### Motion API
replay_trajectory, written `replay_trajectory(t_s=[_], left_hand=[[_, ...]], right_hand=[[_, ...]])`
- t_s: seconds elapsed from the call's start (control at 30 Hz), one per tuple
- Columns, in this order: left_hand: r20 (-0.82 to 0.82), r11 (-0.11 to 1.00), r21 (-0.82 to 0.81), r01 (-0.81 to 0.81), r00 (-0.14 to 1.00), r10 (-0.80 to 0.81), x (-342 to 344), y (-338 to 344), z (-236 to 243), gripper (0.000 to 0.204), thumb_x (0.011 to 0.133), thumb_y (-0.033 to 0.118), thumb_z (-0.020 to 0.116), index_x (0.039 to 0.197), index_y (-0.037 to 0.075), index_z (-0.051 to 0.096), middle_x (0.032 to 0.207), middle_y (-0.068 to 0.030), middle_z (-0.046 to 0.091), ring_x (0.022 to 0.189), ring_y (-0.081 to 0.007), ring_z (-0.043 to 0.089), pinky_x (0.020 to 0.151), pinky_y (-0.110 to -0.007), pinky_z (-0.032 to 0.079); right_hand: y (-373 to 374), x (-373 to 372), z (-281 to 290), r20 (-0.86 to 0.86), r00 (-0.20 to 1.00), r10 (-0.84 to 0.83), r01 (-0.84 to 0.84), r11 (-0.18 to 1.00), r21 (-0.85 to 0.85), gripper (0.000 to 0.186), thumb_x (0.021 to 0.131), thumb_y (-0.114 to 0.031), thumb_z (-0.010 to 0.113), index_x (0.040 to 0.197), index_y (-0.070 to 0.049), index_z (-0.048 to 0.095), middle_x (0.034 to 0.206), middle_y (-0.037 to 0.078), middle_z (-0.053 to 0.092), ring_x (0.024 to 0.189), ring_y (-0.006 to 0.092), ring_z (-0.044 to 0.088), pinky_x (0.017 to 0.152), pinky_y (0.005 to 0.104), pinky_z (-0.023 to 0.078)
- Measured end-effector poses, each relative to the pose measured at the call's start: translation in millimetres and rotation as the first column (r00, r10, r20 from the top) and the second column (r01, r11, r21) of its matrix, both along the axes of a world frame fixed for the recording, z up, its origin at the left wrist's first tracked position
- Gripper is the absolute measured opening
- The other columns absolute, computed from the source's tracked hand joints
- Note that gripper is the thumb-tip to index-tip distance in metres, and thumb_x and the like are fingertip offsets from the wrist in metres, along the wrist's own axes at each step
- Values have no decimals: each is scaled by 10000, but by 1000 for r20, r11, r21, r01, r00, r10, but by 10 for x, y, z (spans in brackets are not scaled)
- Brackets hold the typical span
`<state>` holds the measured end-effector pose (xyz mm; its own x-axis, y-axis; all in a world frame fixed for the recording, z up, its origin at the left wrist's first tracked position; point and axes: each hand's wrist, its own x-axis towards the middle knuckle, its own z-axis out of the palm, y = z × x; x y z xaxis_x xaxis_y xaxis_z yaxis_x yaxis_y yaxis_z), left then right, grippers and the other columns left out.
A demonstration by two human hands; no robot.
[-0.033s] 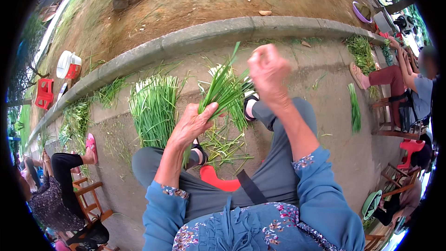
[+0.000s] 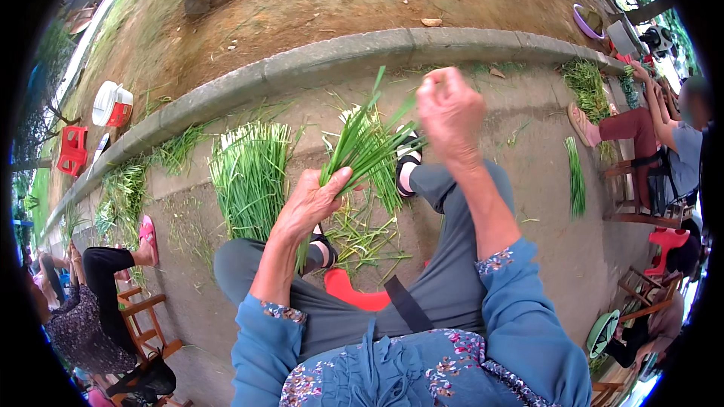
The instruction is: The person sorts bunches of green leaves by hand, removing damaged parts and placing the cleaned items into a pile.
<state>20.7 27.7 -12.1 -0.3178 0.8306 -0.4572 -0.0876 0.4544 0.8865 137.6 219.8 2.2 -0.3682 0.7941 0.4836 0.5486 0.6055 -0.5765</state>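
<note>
My left hand (image 2: 311, 200) is closed around a bunch of garlic chives (image 2: 354, 147), long flat green leaves fanned up and to the right. Higher and to the right, my right hand (image 2: 452, 113) has its fingers pinched together. One green leaf stretches from the bunch to these fingertips; the grip itself is partly hidden and slightly blurred. Left of my left hand lies a large, neat pile of garlic chives (image 2: 253, 181), pale ends toward the curb. Another pile of chives (image 2: 386, 190) lies between my feet, partly behind the held bunch, with loose trimmings (image 2: 362, 237) nearer me.
A concrete curb (image 2: 339, 54) crosses ahead, with bare soil beyond. A red stool edge (image 2: 351, 292) shows between my legs. To the left are a white bucket (image 2: 109, 105), a red stool (image 2: 72, 151) and a seated person. Seated people and a small chive bundle (image 2: 575, 181) are at right.
My right hand has shifted a little to the right, drawing a leaf out from the bunch. My left hand and the piles stay in place.
</note>
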Motion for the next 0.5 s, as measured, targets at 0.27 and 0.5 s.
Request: replay_trajectory(t_s=[0.27,0.5], left_hand=[[78,999,-15,-48,996,49,-32,-31,84,408,897,408,549,916,15,657,456,90,273,392,-34,206,400,-230,141],[62,1000,-20,-14,998,15,-42,-21,44,410,894,405,554,920,8,652,451,89,278,386,-32,215,398,-227,139]], right_hand=[[402,385,-100,322,913,-249,202,964,173,82,763,-185,647,791,-123,602,910,72,606,880,270,602,714,425,460],[113,244,157,138,987,-84,29,934,357,105,734,-219,691,790,-162,623,895,-11,561,891,197,520,804,415,371]])
